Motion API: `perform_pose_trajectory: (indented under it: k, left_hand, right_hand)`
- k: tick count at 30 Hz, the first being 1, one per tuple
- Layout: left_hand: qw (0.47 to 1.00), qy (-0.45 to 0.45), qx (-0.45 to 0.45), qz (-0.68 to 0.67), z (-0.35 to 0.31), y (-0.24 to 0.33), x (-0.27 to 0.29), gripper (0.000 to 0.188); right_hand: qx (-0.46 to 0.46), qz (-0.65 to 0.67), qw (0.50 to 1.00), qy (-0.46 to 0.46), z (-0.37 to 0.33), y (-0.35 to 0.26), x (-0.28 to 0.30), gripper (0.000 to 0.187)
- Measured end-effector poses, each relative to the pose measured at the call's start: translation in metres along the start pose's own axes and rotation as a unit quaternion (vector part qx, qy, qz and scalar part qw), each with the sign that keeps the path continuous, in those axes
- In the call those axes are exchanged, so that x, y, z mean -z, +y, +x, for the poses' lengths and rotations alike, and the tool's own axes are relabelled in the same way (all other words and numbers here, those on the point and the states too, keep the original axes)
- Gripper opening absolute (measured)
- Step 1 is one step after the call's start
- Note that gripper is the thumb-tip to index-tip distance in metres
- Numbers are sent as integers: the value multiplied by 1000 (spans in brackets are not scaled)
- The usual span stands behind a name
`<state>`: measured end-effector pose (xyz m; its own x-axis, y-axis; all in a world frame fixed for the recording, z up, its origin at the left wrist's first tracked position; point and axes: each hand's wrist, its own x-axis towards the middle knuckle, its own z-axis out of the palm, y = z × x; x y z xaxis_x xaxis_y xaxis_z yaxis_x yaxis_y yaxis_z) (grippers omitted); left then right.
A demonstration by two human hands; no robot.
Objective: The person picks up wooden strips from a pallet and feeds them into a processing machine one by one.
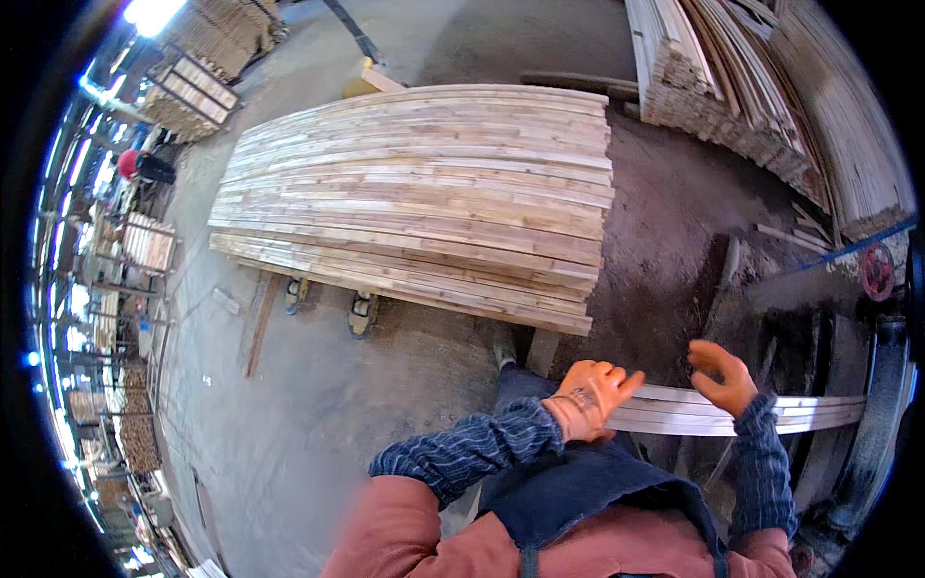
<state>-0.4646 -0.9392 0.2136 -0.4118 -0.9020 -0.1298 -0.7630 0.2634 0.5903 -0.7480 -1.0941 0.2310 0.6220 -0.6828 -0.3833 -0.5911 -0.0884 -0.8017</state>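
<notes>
Both my hands wear orange gloves. My left hand (590,397) is at the near end of several pale, narrow wooden strips (674,412). Its bent fingers are along one edge and the thumb along the other, and the glove hides the strips' end. Just above the same strips, farther right, my right hand (723,378) is raised with thumb and fingers apart and nothing between them. The strips lie side by side and run right toward a machine.
A large stack of long boards (414,193) stands ahead on supports. More timber (723,106) is piled at the far right. A blue-edged machine (872,376) with a red handwheel (876,272) stands on my right. At far left are racks and a person in a red top (128,164).
</notes>
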Motion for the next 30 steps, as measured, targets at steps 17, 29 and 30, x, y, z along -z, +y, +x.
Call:
perform_pose_trajectory:
  k: [17, 29, 30]
  left_hand:
    - [723, 150, 459, -494, -136, -427, -179, 48]
    - [389, 319, 500, -706, -70, -654, -133, 77]
    - [343, 352, 492, -718, -77, -667, -134, 83]
  right_hand:
    - [-219, 127, 967, 37, 292, 204, -184, 59]
    - [-353, 456, 790, 210, 460, 332, -271, 82]
    - [-393, 428, 785, 213, 477, 314, -272, 84]
